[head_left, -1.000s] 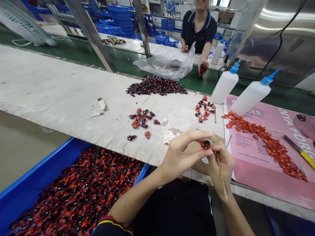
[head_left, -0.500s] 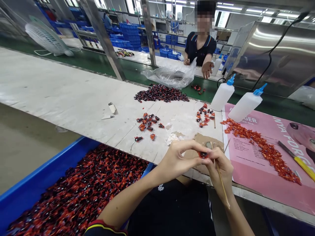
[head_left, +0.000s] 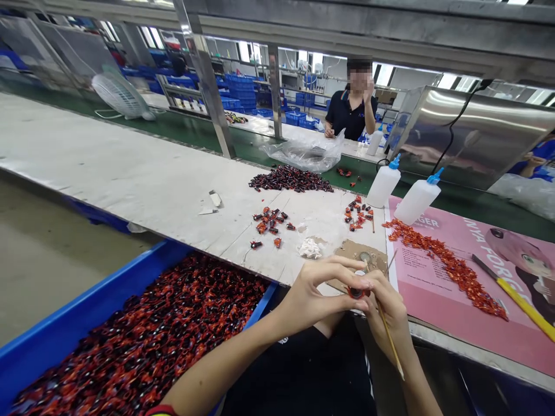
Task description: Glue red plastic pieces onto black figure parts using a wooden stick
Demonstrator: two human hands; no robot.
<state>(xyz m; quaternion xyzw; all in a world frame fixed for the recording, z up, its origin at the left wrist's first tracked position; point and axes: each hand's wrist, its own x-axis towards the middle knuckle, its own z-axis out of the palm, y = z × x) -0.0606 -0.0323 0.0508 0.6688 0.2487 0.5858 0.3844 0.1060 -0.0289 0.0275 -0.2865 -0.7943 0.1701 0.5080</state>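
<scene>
My left hand (head_left: 313, 292) pinches a small red and black part (head_left: 356, 291) between thumb and fingers, just above the table's near edge. My right hand (head_left: 389, 309) meets it from the right, fingers closed on the same part and on a thin wooden stick (head_left: 389, 337) that slants down toward my wrist. A scrap of brown cardboard (head_left: 356, 252) lies on the table right behind the hands.
A blue bin (head_left: 108, 341) full of red and black parts sits at lower left. Small piles of parts (head_left: 271, 220), a dark heap (head_left: 289, 178), two squeeze bottles (head_left: 384, 183), a pink poster (head_left: 477, 271) with red pieces and a yellow-handled knife (head_left: 515, 296) are on the table. A person stands opposite.
The camera has tilted up, so the hands sit lower in view. The person opposite has raised a hand from the table to the face. My hands keep the same grip.
</scene>
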